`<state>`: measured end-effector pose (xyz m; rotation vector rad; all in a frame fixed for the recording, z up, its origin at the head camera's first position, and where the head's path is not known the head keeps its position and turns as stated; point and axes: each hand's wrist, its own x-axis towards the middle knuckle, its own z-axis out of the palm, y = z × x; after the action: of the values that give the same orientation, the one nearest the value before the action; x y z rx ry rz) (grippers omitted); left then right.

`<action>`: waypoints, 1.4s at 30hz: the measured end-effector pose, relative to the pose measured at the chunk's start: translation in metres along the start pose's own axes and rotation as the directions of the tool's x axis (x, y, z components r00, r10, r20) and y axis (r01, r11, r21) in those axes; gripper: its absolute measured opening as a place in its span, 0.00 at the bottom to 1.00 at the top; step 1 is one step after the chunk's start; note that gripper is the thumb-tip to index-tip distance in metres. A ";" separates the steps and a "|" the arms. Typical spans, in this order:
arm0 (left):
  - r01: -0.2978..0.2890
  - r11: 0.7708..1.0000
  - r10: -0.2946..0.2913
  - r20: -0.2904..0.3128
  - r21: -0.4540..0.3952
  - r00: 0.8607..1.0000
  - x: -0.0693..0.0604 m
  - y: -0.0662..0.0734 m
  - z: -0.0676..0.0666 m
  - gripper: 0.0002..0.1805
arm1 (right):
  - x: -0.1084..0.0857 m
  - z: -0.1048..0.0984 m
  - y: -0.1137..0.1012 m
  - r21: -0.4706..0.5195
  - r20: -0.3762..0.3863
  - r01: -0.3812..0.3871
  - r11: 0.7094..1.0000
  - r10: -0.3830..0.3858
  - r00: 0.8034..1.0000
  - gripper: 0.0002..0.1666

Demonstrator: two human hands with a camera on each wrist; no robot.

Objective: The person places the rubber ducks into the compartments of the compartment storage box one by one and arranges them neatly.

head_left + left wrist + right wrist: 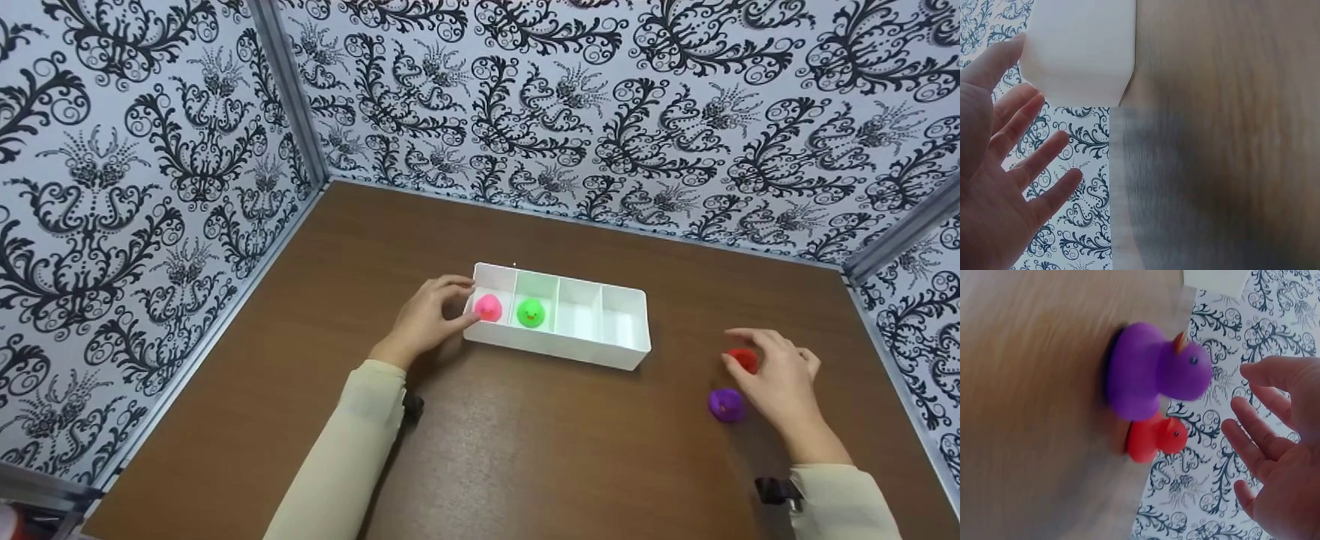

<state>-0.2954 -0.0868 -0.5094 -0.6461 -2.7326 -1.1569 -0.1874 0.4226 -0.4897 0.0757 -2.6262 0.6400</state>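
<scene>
A long white box (pixel 559 346) divided into compartments stands on the table. A pink rubber duck (pixel 488 307) sits in its leftmost compartment, and a green rubber duck (pixel 531 313) in the one beside it. My left hand (pixel 431 315) is at the box's left end, thumb and forefinger spread near its corners; the left wrist view shows the other fingers extended. To the right of the box, my right hand (pixel 780 379) hovers over a red rubber duck (pixel 1154 439), fingers parted and apart from it. Just nearer stands a purple rubber duck (pixel 726 405).
The brown wooden table (pixel 540 442) is bounded by a patterned back wall (pixel 570 112) and a left wall (pixel 112 210) of the same pattern. Metal frame posts (pixel 289 97) run up the corners. The box's two right compartments hold nothing.
</scene>
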 end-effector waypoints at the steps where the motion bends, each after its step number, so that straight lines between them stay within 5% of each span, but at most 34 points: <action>1: 0.001 1.000 -0.001 -0.001 0.001 1.000 0.000 0.000 0.000 0.25 | -0.001 -0.001 0.002 -0.006 0.006 -0.007 1.000 0.007 1.000 0.20; 22: 0.017 1.000 -0.017 -0.001 -0.002 1.000 0.000 0.000 0.000 0.23 | -0.012 -0.009 0.030 -0.043 0.137 -0.114 0.993 0.119 0.984 0.29; 42: 0.011 1.000 -0.011 0.005 -0.004 1.000 0.000 0.001 0.000 0.26 | -0.011 -0.003 0.045 -0.067 0.169 -0.132 0.989 0.142 0.975 0.26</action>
<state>-0.2946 -0.0865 -0.5090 -0.6360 -2.7418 -1.1654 -0.1827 0.4634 -0.5109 -0.0703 -2.8350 0.6317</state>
